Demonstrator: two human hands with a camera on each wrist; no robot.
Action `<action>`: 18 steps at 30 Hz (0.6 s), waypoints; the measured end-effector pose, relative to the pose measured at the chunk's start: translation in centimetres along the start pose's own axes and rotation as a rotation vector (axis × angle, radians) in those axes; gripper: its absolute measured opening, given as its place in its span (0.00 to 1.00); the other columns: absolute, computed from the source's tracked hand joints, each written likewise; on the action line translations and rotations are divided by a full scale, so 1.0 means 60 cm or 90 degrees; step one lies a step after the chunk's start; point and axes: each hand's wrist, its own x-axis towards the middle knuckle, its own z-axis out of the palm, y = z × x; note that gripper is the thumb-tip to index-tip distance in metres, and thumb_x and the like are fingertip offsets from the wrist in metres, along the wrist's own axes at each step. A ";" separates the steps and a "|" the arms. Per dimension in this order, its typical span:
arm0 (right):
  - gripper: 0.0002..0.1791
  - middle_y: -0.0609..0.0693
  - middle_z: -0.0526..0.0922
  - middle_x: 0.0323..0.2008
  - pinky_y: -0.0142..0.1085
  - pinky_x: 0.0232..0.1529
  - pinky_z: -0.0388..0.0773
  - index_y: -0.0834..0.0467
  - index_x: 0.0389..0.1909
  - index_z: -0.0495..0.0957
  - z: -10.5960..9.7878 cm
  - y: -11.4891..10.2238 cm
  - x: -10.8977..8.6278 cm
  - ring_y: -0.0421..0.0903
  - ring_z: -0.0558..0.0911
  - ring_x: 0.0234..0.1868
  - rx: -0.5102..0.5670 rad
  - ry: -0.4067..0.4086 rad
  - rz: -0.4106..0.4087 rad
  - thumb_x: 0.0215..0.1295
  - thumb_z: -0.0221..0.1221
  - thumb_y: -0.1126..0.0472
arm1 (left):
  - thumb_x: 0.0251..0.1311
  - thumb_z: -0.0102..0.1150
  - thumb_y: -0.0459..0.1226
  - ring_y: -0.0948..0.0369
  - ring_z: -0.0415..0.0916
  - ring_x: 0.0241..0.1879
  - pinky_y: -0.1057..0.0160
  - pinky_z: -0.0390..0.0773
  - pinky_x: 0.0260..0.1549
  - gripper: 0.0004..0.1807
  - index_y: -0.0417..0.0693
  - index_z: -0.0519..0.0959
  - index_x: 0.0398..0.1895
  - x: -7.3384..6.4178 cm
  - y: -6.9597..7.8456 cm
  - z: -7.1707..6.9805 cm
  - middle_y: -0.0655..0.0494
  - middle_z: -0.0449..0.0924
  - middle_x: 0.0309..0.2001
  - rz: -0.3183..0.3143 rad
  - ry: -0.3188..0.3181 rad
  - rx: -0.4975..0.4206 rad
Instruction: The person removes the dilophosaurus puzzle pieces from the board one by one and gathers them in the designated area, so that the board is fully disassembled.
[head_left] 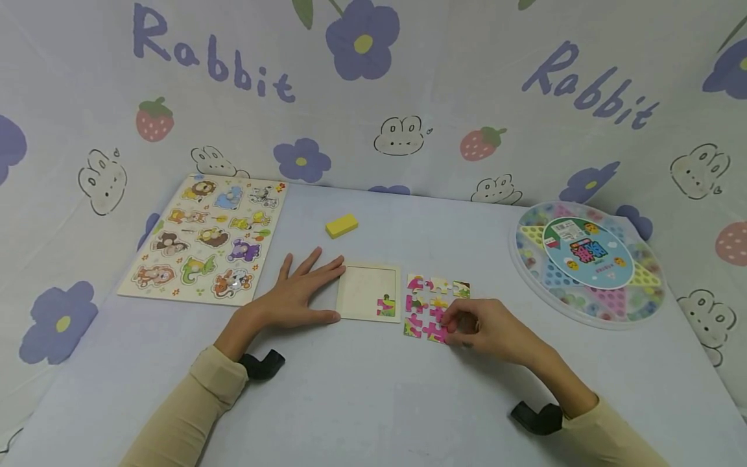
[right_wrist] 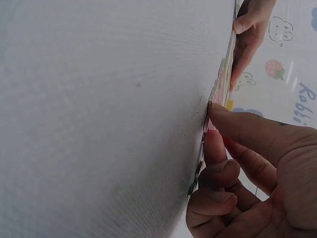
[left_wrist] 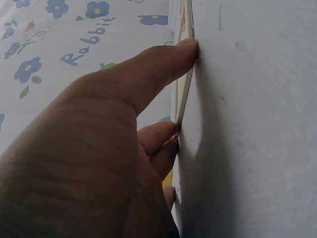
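Observation:
A square wooden puzzle tray (head_left: 367, 288) lies in front of me, with one pink and green jigsaw piece (head_left: 386, 306) in its near right corner. My left hand (head_left: 294, 297) is spread flat beside it, thumb and fingertips touching its left edge. To the right of the tray, several colourful jigsaw pieces (head_left: 414, 326) lie grouped on the table. My right hand (head_left: 496, 329) is over the near right side of that group, pinching a pink piece (head_left: 435, 333) between thumb and index finger. In the right wrist view, its other fingers (right_wrist: 213, 201) are curled in.
An animal peg puzzle board (head_left: 201, 240) lies at the left, and a yellow block (head_left: 341, 226) behind the tray. At the right is a round game board (head_left: 589, 263) in clear plastic. A patterned cloth (head_left: 443, 78) hangs behind the table.

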 end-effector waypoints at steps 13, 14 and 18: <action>0.09 0.43 0.85 0.35 0.27 0.33 0.76 0.51 0.42 0.85 0.000 -0.002 0.002 0.40 0.76 0.33 -0.010 0.001 -0.008 0.64 0.73 0.63 | 0.64 0.67 0.59 0.48 0.27 0.89 0.31 0.17 0.80 0.51 0.58 0.56 0.86 0.000 -0.001 0.000 0.63 0.47 0.88 -0.004 0.000 0.003; 0.09 0.43 0.84 0.35 0.27 0.33 0.76 0.51 0.42 0.85 -0.001 -0.002 0.002 0.40 0.76 0.33 -0.010 0.000 -0.008 0.64 0.73 0.63 | 0.64 0.67 0.59 0.48 0.27 0.89 0.31 0.17 0.80 0.51 0.58 0.56 0.86 0.000 -0.001 0.000 0.63 0.47 0.88 -0.003 0.000 0.002; 0.09 0.43 0.84 0.35 0.27 0.33 0.76 0.51 0.42 0.85 -0.002 -0.002 0.003 0.40 0.76 0.33 -0.008 -0.005 -0.009 0.64 0.73 0.64 | 0.64 0.67 0.58 0.47 0.28 0.89 0.30 0.17 0.80 0.51 0.58 0.56 0.86 -0.001 0.001 -0.001 0.62 0.48 0.88 -0.002 0.002 0.002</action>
